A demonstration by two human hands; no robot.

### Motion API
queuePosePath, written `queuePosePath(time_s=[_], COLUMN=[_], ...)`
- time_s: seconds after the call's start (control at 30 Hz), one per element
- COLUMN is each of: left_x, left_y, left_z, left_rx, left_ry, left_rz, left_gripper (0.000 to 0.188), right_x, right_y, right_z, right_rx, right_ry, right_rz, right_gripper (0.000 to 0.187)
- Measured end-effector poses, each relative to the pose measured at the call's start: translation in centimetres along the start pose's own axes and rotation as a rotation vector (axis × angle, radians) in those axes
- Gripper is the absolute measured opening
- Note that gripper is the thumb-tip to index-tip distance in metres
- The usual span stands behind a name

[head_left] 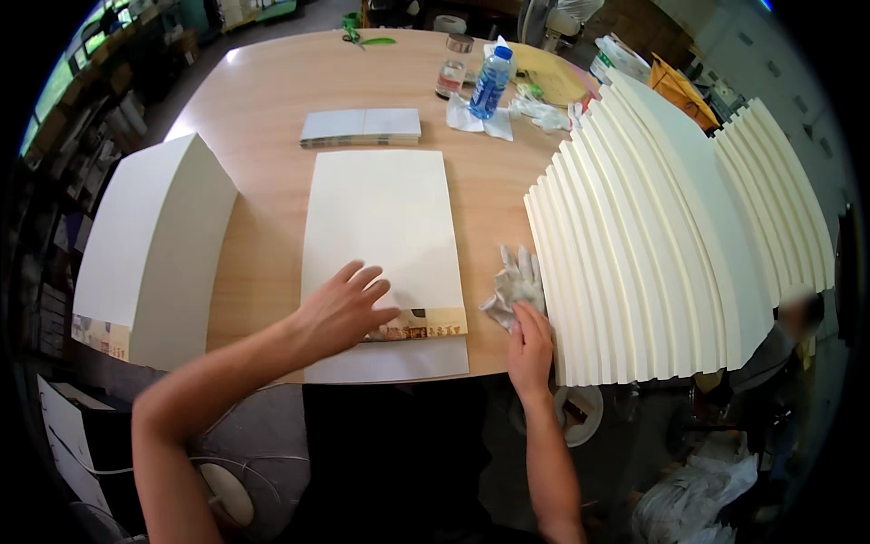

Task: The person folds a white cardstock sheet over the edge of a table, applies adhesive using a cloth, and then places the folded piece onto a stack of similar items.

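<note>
From the head view, I record the following, left to right. At far left a tall white stack point(136, 231) stands on the bench point(249, 118), a tan printed band point(101, 335) across its near lower corner; its print is too small for me to read. Green-handled scissors point(352, 36) lie at the far edge. The left hand point(344, 306) is empty, fingers spread over the near part of a white panel point(379, 218); I cannot tell whether it touches. The panel lies mid-bench, in front of a low pile of booklets point(362, 125). Its near end bears a tan strip point(442, 322) with dark reddish characters, partly covered by the hand; a pale sheet point(399, 361) shows just below. Beyond stand a lidded jar point(453, 68) and a blue-capped bottle point(491, 83) with a blue printed label. The right hand point(531, 346) is at a greyish glove point(518, 279) beside the panel; I cannot tell whether it grips it. At right, white panels in staggered rows point(625, 245) fan along the bench.
</note>
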State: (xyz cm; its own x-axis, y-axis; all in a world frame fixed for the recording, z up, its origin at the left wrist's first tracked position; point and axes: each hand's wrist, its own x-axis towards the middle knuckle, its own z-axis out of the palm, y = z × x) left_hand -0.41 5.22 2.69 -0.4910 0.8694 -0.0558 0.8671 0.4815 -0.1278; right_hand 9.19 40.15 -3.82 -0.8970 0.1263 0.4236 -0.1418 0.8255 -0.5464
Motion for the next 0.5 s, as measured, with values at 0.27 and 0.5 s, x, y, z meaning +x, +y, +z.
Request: queuePosePath(time_s=[0.27,0.5], left_x=[-3.8,-1.4], left_y=[0.4,-2.7], left_z=[1.3,-3.9], left_rx=[-0.134,0.116], left_ry=[0.292,0.372], left_rz=[-0.051,-0.331], left_gripper=[0.043,0.01], right_x=[3.2,12.4], right_y=[-3.3,-2.3], right_z=[-1.6,3.8], right_rx=[0.255,0.913], right_ry=[0.052,-0.535], right_rz=[-0.016,0.829], right_gripper=[0.023,0.073])
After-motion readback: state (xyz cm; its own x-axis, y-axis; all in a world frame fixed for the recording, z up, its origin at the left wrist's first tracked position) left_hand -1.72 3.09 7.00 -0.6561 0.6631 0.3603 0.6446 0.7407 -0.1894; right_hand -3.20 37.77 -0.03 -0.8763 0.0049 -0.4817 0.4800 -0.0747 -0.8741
